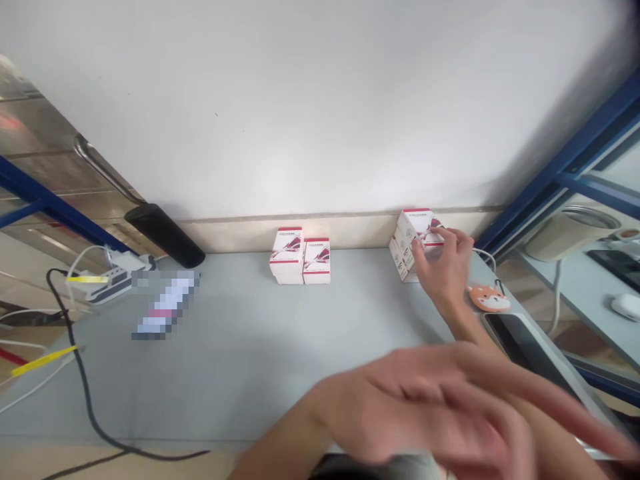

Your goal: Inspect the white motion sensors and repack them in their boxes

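Observation:
My right hand [445, 267] reaches far across the grey table [240, 360] to a small stack of white-and-red boxes [407, 257] by the wall at the right. Its fingers are closed round the top box [417, 225], which sits tilted on the stack. My left hand [450, 407] hovers low in the foreground, smeared by motion, its fingers stretched out towards the right and holding nothing. Two more white-and-red boxes [301, 257] stand side by side at the middle of the wall.
An orange animal-shaped pad [489, 298] and a dark-screened tablet [530, 347] lie to the right of my arm. At the left are a power strip [107, 277], a black cable [85, 387], a pixelated object [167, 303] and a black handle [165, 233]. A blue frame [560, 167] borders the right.

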A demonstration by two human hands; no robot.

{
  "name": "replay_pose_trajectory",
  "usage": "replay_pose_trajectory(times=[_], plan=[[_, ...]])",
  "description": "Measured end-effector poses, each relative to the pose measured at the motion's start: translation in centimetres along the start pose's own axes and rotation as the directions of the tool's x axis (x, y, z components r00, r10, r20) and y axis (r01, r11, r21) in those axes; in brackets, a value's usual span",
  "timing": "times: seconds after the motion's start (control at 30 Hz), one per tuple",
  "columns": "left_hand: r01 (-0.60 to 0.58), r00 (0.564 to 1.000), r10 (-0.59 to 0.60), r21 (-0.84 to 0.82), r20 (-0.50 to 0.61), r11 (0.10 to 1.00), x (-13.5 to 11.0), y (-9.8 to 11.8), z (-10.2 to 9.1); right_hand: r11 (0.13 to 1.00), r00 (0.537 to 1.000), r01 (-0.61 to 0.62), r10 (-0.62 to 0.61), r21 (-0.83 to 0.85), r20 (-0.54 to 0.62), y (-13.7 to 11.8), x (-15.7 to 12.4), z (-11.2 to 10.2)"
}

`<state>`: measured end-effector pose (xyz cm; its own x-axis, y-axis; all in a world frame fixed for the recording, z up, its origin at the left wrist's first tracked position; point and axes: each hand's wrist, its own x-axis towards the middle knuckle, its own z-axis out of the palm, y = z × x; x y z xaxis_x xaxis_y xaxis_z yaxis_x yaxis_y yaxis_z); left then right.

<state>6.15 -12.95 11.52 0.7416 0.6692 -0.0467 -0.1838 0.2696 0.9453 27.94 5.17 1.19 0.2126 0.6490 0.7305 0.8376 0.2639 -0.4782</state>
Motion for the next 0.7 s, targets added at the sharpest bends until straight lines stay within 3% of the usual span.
replay_pose_trajectory(times=[0.1, 0.17, 0.23, 0.3, 0.37, 0.43, 0.5, 0.53, 0.6, 0.63, 0.7], plan=[[-0.034, 0.986, 0.055, 0.138, -0.156, 0.990, 1.4, -0.5, -2.9, 0.998, 0.998, -0.063, 0.063, 0.005, -0.005, -0.5, 0.1, -0.2], [-0.002, 0.927, 0.103, 0.268, -0.362, 0.964, 1.5, -1.5, -5.6, 0.994, 0.994, -0.095, 0.098, 0.059, -0.045, -0.9, 0.1, -0.5], [0.027, 0.847, 0.112, 0.252, -0.519, 0.967, 1.4, -2.8, -8.2, 0.978, 0.991, -0.112, 0.123, 0.178, -0.054, -1.5, 0.0, -0.8], [-0.009, 0.807, 0.145, 0.234, -0.573, 0.972, 1.5, -3.8, -10.1, 0.925, 0.987, -0.151, 0.159, 0.349, 0.006, -2.5, -0.4, -0.9], [-0.058, 0.777, 0.180, 0.215, -0.604, 0.975, 1.9, -4.4, -11.2, 0.808, 0.967, -0.256, 0.208, 0.531, 0.150, -3.8, -1.3, -0.7], [-0.133, 0.759, 0.216, 0.178, -0.614, 0.975, 2.4, -4.7, -11.6, 0.630, 0.903, -0.420, 0.221, 0.653, 0.367, -5.3, -2.5, -0.3], [-0.222, 0.731, 0.268, 0.153, -0.628, 0.963, 2.7, -4.8, -11.7, 0.413, 0.789, -0.599, 0.157, 0.686, 0.594, -6.7, -3.9, 0.1], [-0.261, 0.705, 0.299, 0.156, -0.643, 0.953, 2.8, -4.8, -11.7, 0.367, 0.728, -0.662, 0.108, 0.654, 0.677, -7.3, -4.5, 0.2], [-0.301, 0.630, 0.352, 0.200, -0.692, 0.932, 2.7, -5.0, -11.7, 0.430, 0.637, -0.696, -0.001, 0.576, 0.771, -8.0, -5.4, 0.1], [-0.301, 0.591, 0.372, 0.231, -0.716, 0.925, 2.5, -5.1, -11.7, 0.511, 0.626, -0.654, -0.047, 0.557, 0.778, -8.2, -5.7, -0.1], [-0.265, 0.519, 0.400, 0.302, -0.755, 0.916, 2.1, -5.4, -11.8, 0.659, 0.671, -0.482, -0.146, 0.577, 0.727, -8.5, -6.0, -0.6]])
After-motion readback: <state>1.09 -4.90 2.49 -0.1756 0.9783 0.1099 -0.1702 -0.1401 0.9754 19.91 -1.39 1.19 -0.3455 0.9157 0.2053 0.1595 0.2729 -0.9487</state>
